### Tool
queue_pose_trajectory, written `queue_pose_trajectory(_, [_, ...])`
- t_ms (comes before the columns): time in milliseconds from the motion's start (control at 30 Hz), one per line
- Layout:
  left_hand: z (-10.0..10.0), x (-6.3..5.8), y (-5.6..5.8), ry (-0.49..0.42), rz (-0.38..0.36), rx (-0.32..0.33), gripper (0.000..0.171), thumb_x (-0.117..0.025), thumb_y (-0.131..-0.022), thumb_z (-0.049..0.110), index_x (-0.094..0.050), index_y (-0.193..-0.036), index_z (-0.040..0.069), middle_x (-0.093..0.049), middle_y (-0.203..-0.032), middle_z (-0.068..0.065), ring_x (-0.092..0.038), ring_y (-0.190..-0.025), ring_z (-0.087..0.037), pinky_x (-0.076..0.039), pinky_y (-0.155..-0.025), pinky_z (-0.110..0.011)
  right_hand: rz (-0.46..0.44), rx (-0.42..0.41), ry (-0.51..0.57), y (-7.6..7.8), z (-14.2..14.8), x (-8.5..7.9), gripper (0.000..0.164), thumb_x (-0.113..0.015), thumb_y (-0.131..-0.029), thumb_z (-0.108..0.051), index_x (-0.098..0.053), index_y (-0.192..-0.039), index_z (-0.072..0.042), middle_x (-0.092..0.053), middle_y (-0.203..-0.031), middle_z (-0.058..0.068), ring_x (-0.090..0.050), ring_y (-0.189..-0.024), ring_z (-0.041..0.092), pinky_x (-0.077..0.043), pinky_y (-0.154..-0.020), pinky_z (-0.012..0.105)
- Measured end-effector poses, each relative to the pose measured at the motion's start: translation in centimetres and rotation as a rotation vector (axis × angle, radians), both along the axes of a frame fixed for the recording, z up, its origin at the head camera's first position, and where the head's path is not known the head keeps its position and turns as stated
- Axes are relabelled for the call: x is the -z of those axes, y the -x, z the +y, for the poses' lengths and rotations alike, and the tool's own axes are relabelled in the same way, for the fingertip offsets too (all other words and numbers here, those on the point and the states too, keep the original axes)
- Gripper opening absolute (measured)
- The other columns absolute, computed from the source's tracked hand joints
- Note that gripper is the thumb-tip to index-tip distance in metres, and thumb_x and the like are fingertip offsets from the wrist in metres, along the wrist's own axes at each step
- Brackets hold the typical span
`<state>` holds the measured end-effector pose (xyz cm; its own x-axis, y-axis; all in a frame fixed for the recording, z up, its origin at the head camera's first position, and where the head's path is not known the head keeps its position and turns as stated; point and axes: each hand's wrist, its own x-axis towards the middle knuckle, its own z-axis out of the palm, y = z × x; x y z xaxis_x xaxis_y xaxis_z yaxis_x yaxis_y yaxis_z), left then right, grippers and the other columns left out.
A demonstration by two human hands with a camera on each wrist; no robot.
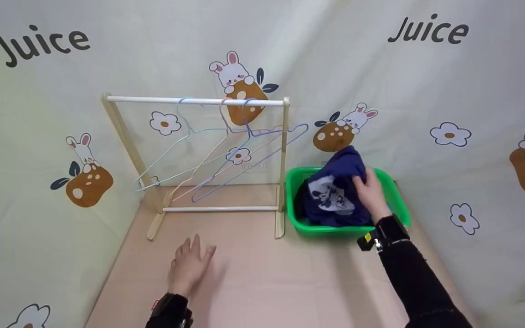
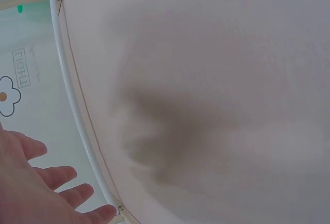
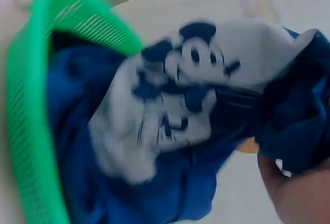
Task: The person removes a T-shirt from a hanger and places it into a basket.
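A dark blue garment (image 1: 342,191) with a white cartoon-mouse print is partly lifted out of a green plastic basket (image 1: 392,193); its exact kind cannot be told from the folds. My right hand (image 1: 372,191) pinches its upper edge, at the basket's right side. In the right wrist view, the bunched cloth (image 3: 294,110) hangs from that hand, and the lower part lies inside the basket. My left hand (image 1: 189,266) hovers over the table with fingers spread, holding nothing. The left wrist view shows its fingers (image 2: 56,175) apart and relaxed.
Left of the basket stands a wooden rack (image 1: 126,136) with a white top rail (image 1: 153,99). A light green hanger (image 1: 160,159), a pink hanger (image 1: 208,157) and a blue hanger (image 1: 244,168) hang from it. A printed curtain (image 1: 495,91) encloses the pinkish table (image 1: 267,273).
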<state>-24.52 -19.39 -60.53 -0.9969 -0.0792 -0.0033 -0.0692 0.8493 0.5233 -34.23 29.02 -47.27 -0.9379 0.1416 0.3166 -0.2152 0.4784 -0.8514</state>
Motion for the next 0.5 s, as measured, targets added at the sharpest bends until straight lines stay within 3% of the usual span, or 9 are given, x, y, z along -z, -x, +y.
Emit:
queue_pose_trajectory(67, [0.1, 0.0, 0.0, -0.001, 0.003, 0.001, 0.089, -0.039, -0.096, 0.069, -0.03, -0.153, 0.001, -0.026, -0.154, -0.032, -0.025, -0.139, -0.052, -0.025, -0.103, -0.071, -0.001, -0.005, -0.19, -0.2, -0.2, 1.7, 0.039, -0.053, -0.099, -0.007, -0.046, -0.135, 0.008, -0.053, -0.132, 0.032, -0.05, -0.123, 0.046, -0.036, -0.104, 0.053])
queue_pose_trajectory(233, [0.5, 0.1, 0.1, -0.005, 0.014, 0.017, 0.087, -0.04, -0.097, 0.067, -0.031, -0.153, 0.0, -0.027, -0.153, -0.033, -0.025, -0.139, -0.052, -0.025, -0.103, -0.07, -0.01, -0.111, -0.509, -1.1, -0.9, 5.4, 0.05, -0.056, -0.097, 0.0, -0.045, -0.145, 0.0, -0.046, -0.143, 0.028, -0.042, -0.132, 0.047, -0.031, -0.107, 0.059])
queue_pose_trajectory(367, [1.2, 0.4, 0.3, -0.013, 0.024, 0.02, 0.086, -0.041, -0.097, 0.066, -0.031, -0.153, 0.002, -0.028, -0.154, -0.031, -0.026, -0.139, -0.051, -0.026, -0.104, -0.069, -0.031, -0.155, -0.676, -1.8, -1.6, 7.1, 0.05, -0.057, -0.096, 0.0, -0.049, -0.145, -0.007, -0.043, -0.148, 0.024, -0.034, -0.137, 0.047, -0.022, -0.108, 0.067])
queue_pose_trajectory(500, [1.9, 0.6, 0.5, -0.026, 0.031, 0.021, 0.085, -0.043, -0.096, 0.066, -0.032, -0.153, 0.003, -0.028, -0.154, -0.03, -0.026, -0.14, -0.05, -0.026, -0.105, -0.068, -0.129, -0.203, -0.765, -2.4, -2.1, 8.0, 0.046, -0.057, -0.099, -0.015, -0.052, -0.145, -0.011, -0.039, -0.152, 0.021, -0.026, -0.141, 0.048, -0.014, -0.108, 0.071])
